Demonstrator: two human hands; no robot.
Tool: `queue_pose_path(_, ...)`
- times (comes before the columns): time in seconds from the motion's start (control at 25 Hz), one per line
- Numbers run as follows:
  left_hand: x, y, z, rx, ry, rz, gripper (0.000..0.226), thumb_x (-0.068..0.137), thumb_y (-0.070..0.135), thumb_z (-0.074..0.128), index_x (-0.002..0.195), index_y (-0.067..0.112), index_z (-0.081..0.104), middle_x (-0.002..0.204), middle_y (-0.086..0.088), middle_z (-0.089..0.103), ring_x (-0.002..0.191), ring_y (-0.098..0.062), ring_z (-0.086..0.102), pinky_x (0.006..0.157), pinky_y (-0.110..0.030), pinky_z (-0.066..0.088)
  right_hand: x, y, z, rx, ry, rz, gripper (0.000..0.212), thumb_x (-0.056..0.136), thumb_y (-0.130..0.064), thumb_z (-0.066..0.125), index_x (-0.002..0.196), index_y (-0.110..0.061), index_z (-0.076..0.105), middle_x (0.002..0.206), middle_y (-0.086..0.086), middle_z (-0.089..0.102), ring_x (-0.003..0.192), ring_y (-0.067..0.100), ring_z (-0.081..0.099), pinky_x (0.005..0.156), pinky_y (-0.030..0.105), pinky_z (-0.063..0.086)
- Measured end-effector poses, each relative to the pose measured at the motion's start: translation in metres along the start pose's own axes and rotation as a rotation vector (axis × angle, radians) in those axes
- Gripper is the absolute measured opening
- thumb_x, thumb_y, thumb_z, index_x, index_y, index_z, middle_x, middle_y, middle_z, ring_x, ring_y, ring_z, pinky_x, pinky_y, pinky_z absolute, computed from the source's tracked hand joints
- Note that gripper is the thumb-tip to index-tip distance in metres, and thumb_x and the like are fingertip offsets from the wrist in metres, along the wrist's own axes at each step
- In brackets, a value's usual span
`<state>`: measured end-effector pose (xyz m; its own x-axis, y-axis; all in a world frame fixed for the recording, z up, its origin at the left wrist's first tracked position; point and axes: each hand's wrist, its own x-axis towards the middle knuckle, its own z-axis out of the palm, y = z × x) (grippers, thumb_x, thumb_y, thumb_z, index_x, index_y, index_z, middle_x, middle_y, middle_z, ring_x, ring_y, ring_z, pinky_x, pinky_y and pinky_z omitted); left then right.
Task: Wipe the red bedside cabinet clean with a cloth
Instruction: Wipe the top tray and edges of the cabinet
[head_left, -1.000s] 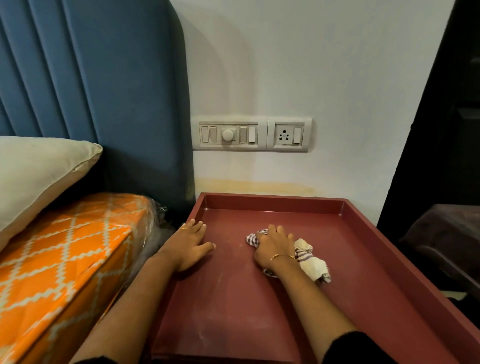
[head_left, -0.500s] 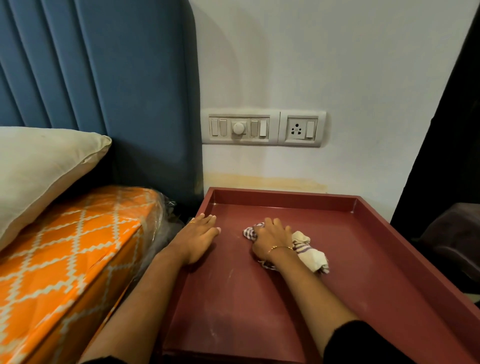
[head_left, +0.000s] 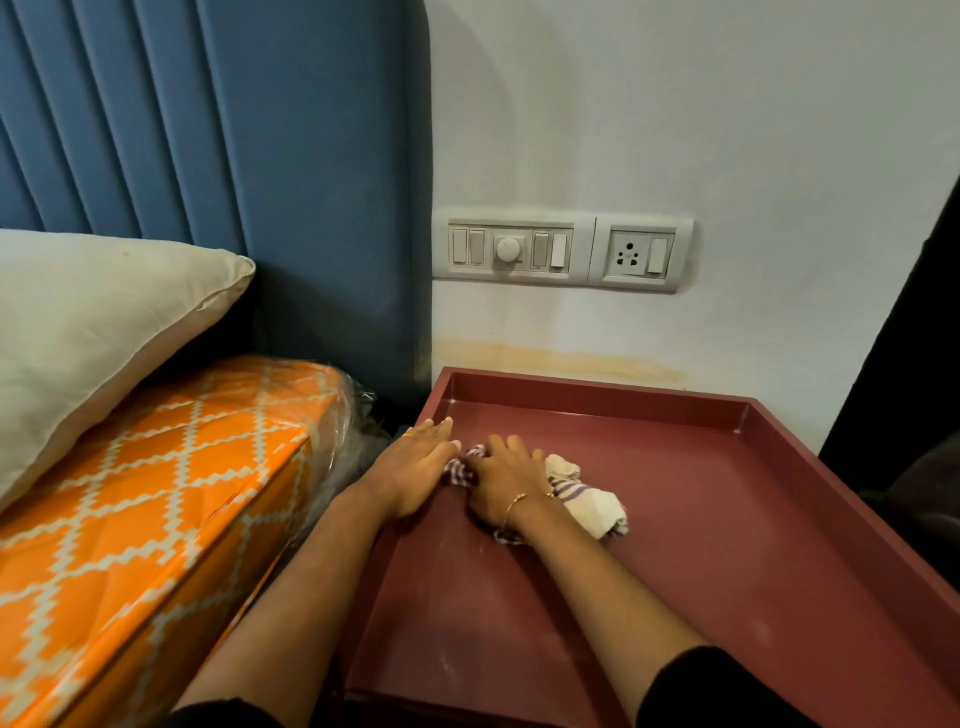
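Note:
The red bedside cabinet (head_left: 727, 545) has a tray-like top with a raised rim and faint pale smears on its surface. A crumpled white cloth with purple stripes (head_left: 587, 496) lies on the left half of the top. My right hand (head_left: 506, 480) presses down on the cloth with fingers curled over it, a thin gold bangle at the wrist. My left hand (head_left: 415, 470) lies flat on the cabinet's left edge, fingers together and pointing toward the back left corner, its thumb touching the cloth.
An orange patterned mattress (head_left: 156, 519) in plastic wrap sits close on the left, with a cream pillow (head_left: 88, 332) on it. A blue padded headboard (head_left: 234, 182) stands behind. A switch and socket panel (head_left: 566, 252) is on the white wall. Dark furniture (head_left: 914, 415) borders the right.
My right hand has slid the cloth left toward my left hand, and the two now nearly touch. The view has shifted so the cabinet sits further right.

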<state>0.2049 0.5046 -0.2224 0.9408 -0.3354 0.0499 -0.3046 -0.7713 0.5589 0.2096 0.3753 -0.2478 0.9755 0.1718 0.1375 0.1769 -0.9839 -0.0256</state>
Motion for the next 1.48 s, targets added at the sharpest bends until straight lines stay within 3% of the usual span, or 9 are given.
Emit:
queue_pose_path(0.12, 0.0, -0.001, 0.0, -0.013, 0.0, 0.002, 0.049, 0.102, 0.026, 0.022, 0.148, 0.012, 0.014, 0.158, -0.002, 0.011, 0.146, -0.011, 0.006, 0.116, -0.024, 0.002, -0.031, 0.005, 0.005, 0.011, 0.023, -0.151, 0.042, 0.09, -0.027, 0.045, 0.131, -0.026, 0.049, 0.125, 0.005, 0.042, 0.116, 0.028, 0.036, 0.091, 0.042, 0.032)
queue_pose_path(0.32, 0.0, -0.002, 0.001, -0.009, 0.002, -0.011, 0.05, 0.101, 0.029, 0.022, 0.148, 0.014, 0.013, 0.158, -0.002, 0.011, 0.146, -0.012, 0.005, 0.117, -0.027, 0.004, -0.003, 0.017, 0.0, -0.012, -0.006, 0.049, 0.044, 0.089, -0.029, 0.047, 0.133, -0.033, 0.045, 0.132, 0.005, 0.038, 0.122, 0.028, 0.034, 0.096, 0.044, 0.033)
queue_pose_path(0.44, 0.0, -0.001, 0.001, -0.015, 0.006, -0.009, 0.05, 0.101, 0.028, 0.023, 0.148, 0.012, 0.014, 0.158, -0.003, 0.012, 0.146, -0.012, 0.006, 0.117, -0.027, 0.004, -0.018, -0.015, -0.003, 0.047, 0.001, -0.103, 0.043, 0.088, -0.027, 0.048, 0.131, -0.03, 0.048, 0.136, -0.001, 0.037, 0.115, 0.028, 0.036, 0.092, 0.041, 0.032)
queue_pose_path(0.56, 0.0, -0.002, 0.0, -0.028, 0.002, -0.012, 0.05, 0.101, 0.029, 0.022, 0.148, 0.013, 0.015, 0.158, -0.002, 0.013, 0.146, -0.012, 0.006, 0.117, -0.027, 0.003, -0.047, 0.003, 0.003, 0.055, 0.022, -0.243, 0.042, 0.09, -0.024, 0.043, 0.132, -0.032, 0.049, 0.141, -0.01, 0.041, 0.113, 0.026, 0.037, 0.087, 0.039, 0.031)
queue_pose_path(0.76, 0.0, -0.001, 0.0, -0.044, 0.009, -0.014, 0.05, 0.101, 0.029, 0.024, 0.147, 0.013, 0.016, 0.158, -0.003, 0.013, 0.146, -0.014, 0.006, 0.117, -0.028, 0.004, -0.018, 0.001, -0.004, 0.052, -0.036, -0.035, 0.046, 0.088, -0.024, 0.045, 0.133, -0.036, 0.046, 0.14, -0.011, 0.042, 0.121, 0.027, 0.032, 0.094, 0.043, 0.031)
queue_pose_path(0.96, 0.0, -0.002, 0.002, -0.022, 0.011, -0.019, 0.051, 0.101, 0.03, 0.025, 0.147, 0.013, 0.016, 0.158, -0.003, 0.014, 0.146, -0.014, 0.007, 0.118, -0.03, 0.005, -0.055, -0.012, 0.003, 0.085, -0.034, -0.283, 0.044, 0.089, -0.019, 0.043, 0.129, -0.037, 0.05, 0.139, -0.015, 0.043, 0.111, 0.026, 0.036, 0.078, 0.036, 0.026)
queue_pose_path(1.2, 0.0, 0.001, 0.0, 0.053, -0.014, -0.006, 0.05, 0.101, 0.027, 0.025, 0.147, 0.009, 0.018, 0.157, -0.006, 0.014, 0.146, -0.017, 0.007, 0.117, -0.029, 0.005, -0.033, -0.013, -0.007, 0.082, -0.043, -0.082, 0.051, 0.087, -0.018, 0.045, 0.133, -0.039, 0.045, 0.141, -0.012, 0.04, 0.119, 0.027, 0.033, 0.094, 0.042, 0.03)
queue_pose_path(1.36, -0.005, 0.002, -0.001, 0.043, 0.005, -0.006, 0.05, 0.101, 0.03, 0.026, 0.147, 0.009, 0.021, 0.157, -0.006, 0.019, 0.146, -0.017, 0.011, 0.117, -0.031, 0.008, -0.07, -0.02, 0.0, 0.062, -0.024, -0.274, 0.041, 0.089, -0.019, 0.044, 0.128, -0.032, 0.052, 0.132, -0.01, 0.047, 0.113, 0.029, 0.037, 0.079, 0.037, 0.026)
queue_pose_path(1.48, -0.015, 0.006, -0.003, 0.066, 0.097, 0.015, 0.045, 0.1, 0.028, 0.031, 0.137, 0.003, 0.039, 0.146, -0.012, 0.038, 0.137, -0.022, 0.029, 0.111, -0.032, 0.02, -0.063, -0.001, 0.0, 0.059, -0.034, -0.141, 0.041, 0.089, -0.021, 0.044, 0.127, -0.033, 0.052, 0.133, -0.01, 0.047, 0.116, 0.028, 0.036, 0.084, 0.038, 0.03)
